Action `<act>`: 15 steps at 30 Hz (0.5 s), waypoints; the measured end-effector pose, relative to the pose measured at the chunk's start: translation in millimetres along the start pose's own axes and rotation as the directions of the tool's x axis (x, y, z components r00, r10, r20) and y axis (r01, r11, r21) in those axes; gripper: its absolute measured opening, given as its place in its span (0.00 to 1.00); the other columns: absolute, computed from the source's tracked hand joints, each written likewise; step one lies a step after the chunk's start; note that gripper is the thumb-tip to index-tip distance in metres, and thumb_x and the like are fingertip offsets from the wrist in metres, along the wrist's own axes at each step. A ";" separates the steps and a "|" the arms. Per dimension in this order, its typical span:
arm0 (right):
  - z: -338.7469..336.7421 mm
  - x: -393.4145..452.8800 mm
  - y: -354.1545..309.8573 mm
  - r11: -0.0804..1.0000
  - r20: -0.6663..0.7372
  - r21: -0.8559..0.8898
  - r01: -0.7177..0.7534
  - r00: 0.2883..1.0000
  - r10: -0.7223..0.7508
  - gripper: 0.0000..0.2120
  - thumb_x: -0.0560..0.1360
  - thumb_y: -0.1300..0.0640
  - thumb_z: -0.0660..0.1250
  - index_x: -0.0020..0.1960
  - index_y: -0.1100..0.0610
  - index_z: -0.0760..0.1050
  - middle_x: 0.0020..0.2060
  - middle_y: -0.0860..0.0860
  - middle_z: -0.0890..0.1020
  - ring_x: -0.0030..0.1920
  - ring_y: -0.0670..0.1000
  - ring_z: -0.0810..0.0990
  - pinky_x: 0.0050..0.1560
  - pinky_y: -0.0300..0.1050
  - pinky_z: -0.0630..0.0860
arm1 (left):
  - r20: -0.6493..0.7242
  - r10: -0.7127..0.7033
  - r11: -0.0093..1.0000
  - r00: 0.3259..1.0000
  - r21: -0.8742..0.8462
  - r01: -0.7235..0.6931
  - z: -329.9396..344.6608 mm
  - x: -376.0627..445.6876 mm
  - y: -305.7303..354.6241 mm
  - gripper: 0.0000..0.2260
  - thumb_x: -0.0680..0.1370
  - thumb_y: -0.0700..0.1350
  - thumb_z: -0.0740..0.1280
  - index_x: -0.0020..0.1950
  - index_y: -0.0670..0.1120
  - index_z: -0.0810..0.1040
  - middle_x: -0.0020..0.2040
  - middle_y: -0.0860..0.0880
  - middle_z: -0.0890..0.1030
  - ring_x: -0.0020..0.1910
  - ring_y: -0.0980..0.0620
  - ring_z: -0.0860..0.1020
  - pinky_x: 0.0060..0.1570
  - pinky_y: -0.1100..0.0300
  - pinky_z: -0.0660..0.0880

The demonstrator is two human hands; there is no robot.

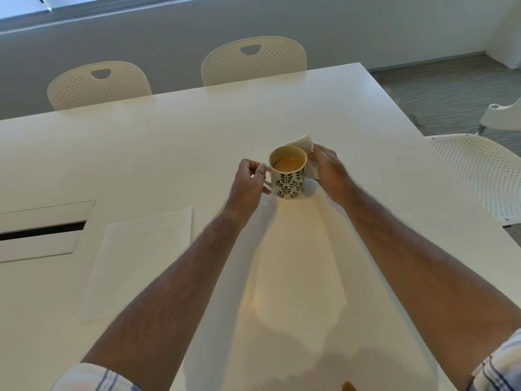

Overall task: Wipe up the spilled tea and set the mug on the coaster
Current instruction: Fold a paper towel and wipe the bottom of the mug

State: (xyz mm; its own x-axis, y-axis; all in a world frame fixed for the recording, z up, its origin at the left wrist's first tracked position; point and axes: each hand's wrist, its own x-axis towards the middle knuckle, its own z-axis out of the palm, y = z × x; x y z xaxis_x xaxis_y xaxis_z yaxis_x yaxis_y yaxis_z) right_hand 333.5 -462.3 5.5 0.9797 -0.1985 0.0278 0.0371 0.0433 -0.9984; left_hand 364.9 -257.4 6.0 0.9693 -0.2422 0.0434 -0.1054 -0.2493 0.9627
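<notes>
Left hand (249, 180) fingers (260, 169) pinch the mug (289, 176) handle, steadying it on the worktop (169, 142); right hand (328, 167) grips a napkin (306, 143) just behind, likely to wipe.

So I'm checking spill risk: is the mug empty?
No, the mug holds tan tea partway up while the left hand grips its handle.

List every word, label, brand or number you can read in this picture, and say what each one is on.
There is no readable text anywhere.
Mug: only a dark leaf pattern, with no words or logo.
Paper towel lying flat on the table: embossed texture only, no print.
Napkin under the right hand: plain.
Chairs: perforated backs, no label visible.
</notes>
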 end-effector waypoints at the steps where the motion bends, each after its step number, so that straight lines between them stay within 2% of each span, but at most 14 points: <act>1: 1.4 -2.4 0.6 1.000 -0.017 -0.007 0.008 1.000 -0.008 0.19 0.81 0.63 0.54 0.56 0.55 0.84 0.50 0.53 0.87 0.50 0.50 0.85 0.46 0.42 0.80 | 0.000 0.002 1.000 1.000 0.001 -0.002 0.1 -0.2 0.1 0.09 0.88 0.45 0.58 0.60 0.39 0.72 0.52 0.45 0.75 0.49 0.52 0.78 0.42 0.60 0.82; 3: 4.4 -7.1 3.6 1.000 -0.048 -0.016 0.025 0.999 -0.025 0.20 0.80 0.65 0.53 0.57 0.56 0.83 0.49 0.52 0.87 0.50 0.49 0.85 0.46 0.40 0.80 | 0.003 0.003 1.000 1.000 0.002 -0.003 0.1 -0.4 0.6 0.09 0.88 0.44 0.58 0.60 0.40 0.72 0.52 0.46 0.75 0.49 0.52 0.78 0.43 0.59 0.82; 6: 8.3 -14.9 10.1 0.998 -0.092 -0.035 0.042 0.995 -0.045 0.20 0.81 0.66 0.52 0.61 0.58 0.81 0.52 0.55 0.87 0.52 0.51 0.85 0.49 0.44 0.82 | 0.010 -0.003 1.000 1.000 0.000 0.003 0.0 -0.4 1.7 0.07 0.88 0.44 0.59 0.59 0.41 0.72 0.52 0.46 0.75 0.49 0.51 0.78 0.44 0.57 0.83; 9: 13.2 -25.5 13.0 0.995 -0.135 -0.073 0.071 0.988 -0.080 0.21 0.81 0.66 0.52 0.60 0.55 0.81 0.50 0.50 0.87 0.52 0.48 0.85 0.46 0.39 0.80 | 0.018 -0.007 1.000 1.000 -0.018 0.007 -1.1 0.0 2.3 0.06 0.88 0.44 0.59 0.57 0.42 0.72 0.51 0.46 0.75 0.48 0.51 0.77 0.45 0.55 0.83; 13: 27.9 -40.0 22.7 0.973 -0.229 -0.211 0.089 0.964 -0.138 0.16 0.83 0.62 0.52 0.61 0.56 0.77 0.51 0.50 0.85 0.53 0.48 0.84 0.49 0.44 0.80 | 0.034 -0.003 1.000 0.999 -0.025 0.004 -2.5 1.6 1.2 0.06 0.88 0.44 0.60 0.56 0.43 0.72 0.50 0.47 0.74 0.47 0.52 0.76 0.45 0.55 0.82; 15: 39.3 -49.5 28.9 0.956 -0.273 -0.284 0.078 0.949 -0.158 0.14 0.83 0.62 0.53 0.62 0.57 0.74 0.52 0.51 0.84 0.51 0.49 0.83 0.46 0.43 0.79 | 0.047 -0.004 1.000 0.999 -0.016 0.005 -2.9 2.7 -0.2 0.07 0.88 0.44 0.59 0.57 0.40 0.72 0.50 0.46 0.74 0.47 0.51 0.76 0.47 0.53 0.82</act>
State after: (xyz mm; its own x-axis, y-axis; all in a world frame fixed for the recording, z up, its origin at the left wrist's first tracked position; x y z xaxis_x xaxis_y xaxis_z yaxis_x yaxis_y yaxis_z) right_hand 293.8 -412.7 -22.7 0.8700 -0.4625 0.1708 0.0554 -0.2526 -0.9660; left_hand 368.2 -255.3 6.6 0.9581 -0.2852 0.0265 -0.0969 -0.2356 0.9670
